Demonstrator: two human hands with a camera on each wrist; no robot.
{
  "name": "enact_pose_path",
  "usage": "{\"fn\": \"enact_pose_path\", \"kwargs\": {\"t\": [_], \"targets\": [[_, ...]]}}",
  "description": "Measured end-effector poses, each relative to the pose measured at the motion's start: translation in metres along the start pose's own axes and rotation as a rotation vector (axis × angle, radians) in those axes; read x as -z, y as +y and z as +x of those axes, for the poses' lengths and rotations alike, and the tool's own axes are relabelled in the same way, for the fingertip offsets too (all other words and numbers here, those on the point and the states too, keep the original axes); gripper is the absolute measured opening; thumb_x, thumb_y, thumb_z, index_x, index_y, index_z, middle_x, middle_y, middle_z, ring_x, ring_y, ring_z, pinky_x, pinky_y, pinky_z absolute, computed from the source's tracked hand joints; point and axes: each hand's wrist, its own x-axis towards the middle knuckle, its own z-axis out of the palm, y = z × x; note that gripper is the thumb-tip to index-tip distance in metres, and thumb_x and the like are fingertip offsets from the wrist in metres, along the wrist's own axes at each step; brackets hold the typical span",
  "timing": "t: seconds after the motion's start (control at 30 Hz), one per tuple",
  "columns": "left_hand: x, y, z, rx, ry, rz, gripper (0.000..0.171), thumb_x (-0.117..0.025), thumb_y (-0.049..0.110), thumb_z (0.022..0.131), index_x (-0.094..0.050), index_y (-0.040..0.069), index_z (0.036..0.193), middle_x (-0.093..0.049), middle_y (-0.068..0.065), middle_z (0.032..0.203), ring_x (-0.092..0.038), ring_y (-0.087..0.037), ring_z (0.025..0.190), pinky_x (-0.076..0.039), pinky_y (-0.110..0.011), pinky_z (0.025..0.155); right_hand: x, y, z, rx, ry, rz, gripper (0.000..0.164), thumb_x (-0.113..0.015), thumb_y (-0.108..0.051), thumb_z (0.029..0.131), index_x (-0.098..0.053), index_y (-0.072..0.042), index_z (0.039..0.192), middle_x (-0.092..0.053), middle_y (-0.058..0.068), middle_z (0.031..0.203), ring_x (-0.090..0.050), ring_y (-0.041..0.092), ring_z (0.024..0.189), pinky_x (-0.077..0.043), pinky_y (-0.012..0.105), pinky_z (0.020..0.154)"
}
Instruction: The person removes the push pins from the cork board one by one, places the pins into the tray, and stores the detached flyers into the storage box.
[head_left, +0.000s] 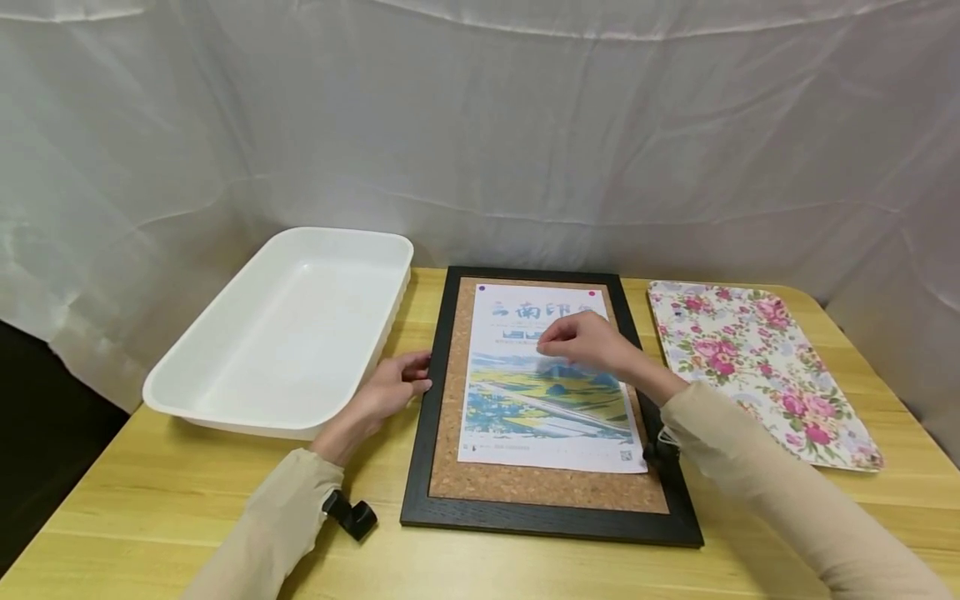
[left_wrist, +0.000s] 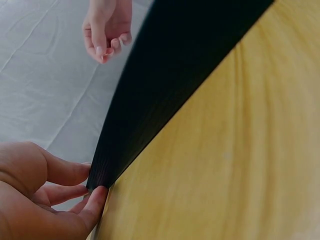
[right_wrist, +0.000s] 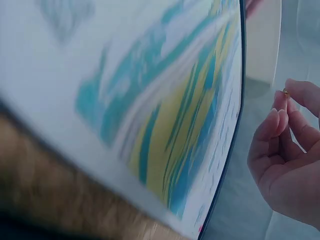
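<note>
Landmark: cork board (head_left: 540,483) in a black frame (head_left: 420,450), flat on the wooden table (head_left: 150,500).
Poster: a printed sheet (head_left: 547,400) lies on the cork, pinned at its top corners.
Right hand (head_left: 588,342): above the poster's upper part, thumb and forefinger pinching a small pushpin (right_wrist: 286,93).
Left hand (head_left: 393,387): fingers relaxed, fingertips touching the frame's left edge, holding nothing.
White tray (head_left: 300,333): left of the frame.
Floral tray (head_left: 757,367): right of the frame.

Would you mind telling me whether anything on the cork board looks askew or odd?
The poster is pinned only at its top corners, by a blue pin and a red pin. It sits slightly crooked, and its lower right corner overlaps the black frame.
</note>
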Motion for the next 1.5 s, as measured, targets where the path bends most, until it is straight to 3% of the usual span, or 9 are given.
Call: {"fn": "enact_pose_path", "kwargs": {"t": [0.27,0.7,0.93,1.1,1.23,1.33,1.4,1.5], "targets": [[-0.001,0.002,0.000,0.004,0.004,0.008,0.049,-0.053,-0.002,0.088,-0.040,0.003,0.136,-0.053,-0.014,0.117,-0.049,-0.025,0.103,-0.043,-0.031,0.076,0.016,0.024,0.004,-0.058,0.094,-0.048,0.023,-0.064,-0.029,0.085,-0.069,-0.009,0.094,-0.062,0.005,0.091,-0.055,0.025,0.077,-0.049,0.035,0.067],[-0.001,0.003,0.001,0.001,0.003,0.003,0.050,-0.054,-0.002,0.088,-0.040,0.003,0.136,-0.052,-0.014,0.119,-0.048,-0.025,0.103,-0.043,-0.031,0.077,0.046,0.055,0.010,-0.150,0.173,-0.051,0.032,-0.060,-0.031,0.087,-0.065,-0.004,0.105,-0.058,0.013,0.104,-0.051,0.027,0.084,-0.047,0.036,0.074],[-0.002,0.004,0.001,0.005,-0.002,0.001,0.050,-0.054,-0.001,0.088,-0.040,0.004,0.136,-0.049,-0.012,0.125,-0.048,-0.024,0.106,-0.043,-0.033,0.080,0.063,0.071,0.010,-0.188,0.257,-0.009,0.038,-0.062,-0.038,0.085,-0.065,-0.004,0.100,-0.058,0.013,0.097,-0.052,0.030,0.082,-0.047,0.039,0.066],[-0.004,0.004,0.000,0.003,-0.005,-0.004,0.050,-0.053,-0.002,0.088,-0.040,0.004,0.136,-0.049,-0.013,0.126,-0.047,-0.025,0.107,-0.043,-0.034,0.081,0.081,0.091,0.011,-0.229,0.283,0.038,0.041,-0.061,-0.039,0.085,-0.064,-0.002,0.103,-0.053,0.015,0.096,-0.046,0.029,0.080,-0.044,0.037,0.060],[-0.005,0.004,0.000,0.000,-0.005,-0.004,0.050,-0.054,-0.002,0.088,-0.040,0.004,0.136,-0.049,-0.013,0.125,-0.048,-0.025,0.105,-0.043,-0.032,0.078,0.092,0.125,0.016,-0.256,0.335,0.024,0.047,-0.060,-0.045,0.083,-0.063,-0.004,0.104,-0.052,0.013,0.097,-0.045,0.028,0.080,-0.042,0.031,0.054],[-0.006,0.003,0.000,-0.005,-0.005,-0.015,0.050,-0.054,-0.002,0.088,-0.041,0.004,0.136,-0.051,-0.013,0.123,-0.049,-0.024,0.104,-0.043,-0.029,0.074,0.101,0.171,0.026,-0.241,0.383,-0.005,0.051,-0.058,-0.053,0.080,-0.064,-0.009,0.103,-0.054,0.008,0.099,-0.048,0.023,0.084,-0.043,0.023,0.053],[-0.006,0.002,0.000,-0.014,-0.006,-0.018,0.050,-0.054,-0.002,0.088,-0.040,0.003,0.136,-0.051,-0.014,0.122,-0.049,-0.024,0.103,-0.043,-0.029,0.071,0.106,0.198,0.032,-0.218,0.402,-0.019,0.054,-0.057,-0.057,0.078,-0.063,-0.010,0.104,-0.055,0.008,0.102,-0.050,0.024,0.087,-0.046,0.025,0.059],[-0.006,0.001,0.000,-0.019,-0.005,-0.024,0.050,-0.054,-0.003,0.088,-0.041,0.002,0.135,-0.051,-0.015,0.121,-0.049,-0.025,0.102,-0.042,-0.029,0.070,0.116,0.223,0.036,-0.230,0.424,-0.022,0.060,-0.055,-0.062,0.076,-0.062,-0.010,0.105,-0.054,0.009,0.105,-0.051,0.026,0.090,-0.047,0.038,0.069]]}}
